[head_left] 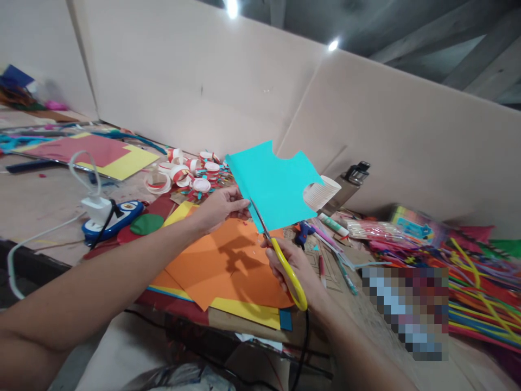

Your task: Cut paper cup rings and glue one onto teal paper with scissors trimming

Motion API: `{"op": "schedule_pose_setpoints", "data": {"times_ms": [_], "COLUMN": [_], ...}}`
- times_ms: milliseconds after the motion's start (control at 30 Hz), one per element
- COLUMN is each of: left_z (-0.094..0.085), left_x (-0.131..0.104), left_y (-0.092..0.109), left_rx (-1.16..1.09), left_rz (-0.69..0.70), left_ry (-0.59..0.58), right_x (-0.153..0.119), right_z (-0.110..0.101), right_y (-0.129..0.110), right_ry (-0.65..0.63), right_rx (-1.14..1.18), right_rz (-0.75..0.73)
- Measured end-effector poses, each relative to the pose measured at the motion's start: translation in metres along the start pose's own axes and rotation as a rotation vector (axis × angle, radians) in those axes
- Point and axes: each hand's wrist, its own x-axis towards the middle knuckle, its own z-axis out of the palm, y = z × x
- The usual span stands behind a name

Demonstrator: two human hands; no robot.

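My left hand [222,209] pinches the left edge of a turquoise paper sheet [277,182] and holds it upright above the table. Rounded notches are cut out of the sheet's top and right edges. My right hand [291,266] grips yellow-handled scissors [285,266], whose blades reach up into the sheet's lower edge. Orange paper sheets [228,266] lie flat under both hands, stacked on yellow and red sheets.
White paper cups with red bands [183,174] cluster behind my left hand. A white ribbed cup [323,193] stands behind the sheet. A power adapter with cables [100,209] lies left. Pipe cleaners and straws [480,282] fill the right. A glue gun [303,231] and pens lie nearby. Beige panels enclose the table.
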Motion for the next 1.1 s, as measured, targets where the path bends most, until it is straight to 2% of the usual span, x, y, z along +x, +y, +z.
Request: {"op": "schedule_pose_setpoints", "data": {"times_ms": [200, 400, 633, 1100], "left_z": [0.0013, -0.0067, -0.0021, -0.0026], "left_x": [0.0, 0.0044, 0.0039, 0.0045], "left_y": [0.0037, 0.0066, -0.0001, 0.009], "left_rx": [-0.035, -0.041, -0.011, 0.148], "left_rz": [-0.033, 0.025, 0.015, 0.094], "left_ry": [0.015, 0.14, 0.092, 0.185], "right_x": [0.0002, 0.0003, -0.0003, 0.0049], "right_z": [0.0013, -0.0005, -0.0024, -0.004], "right_y": [0.0024, 0.0023, 0.0021, 0.0078], "right_ry": [0.003, -0.011, -0.027, -0.075], "right_rx": [-0.006, -0.034, -0.053, 0.008], "right_rz": [0.008, 0.004, -0.091, -0.001]}}
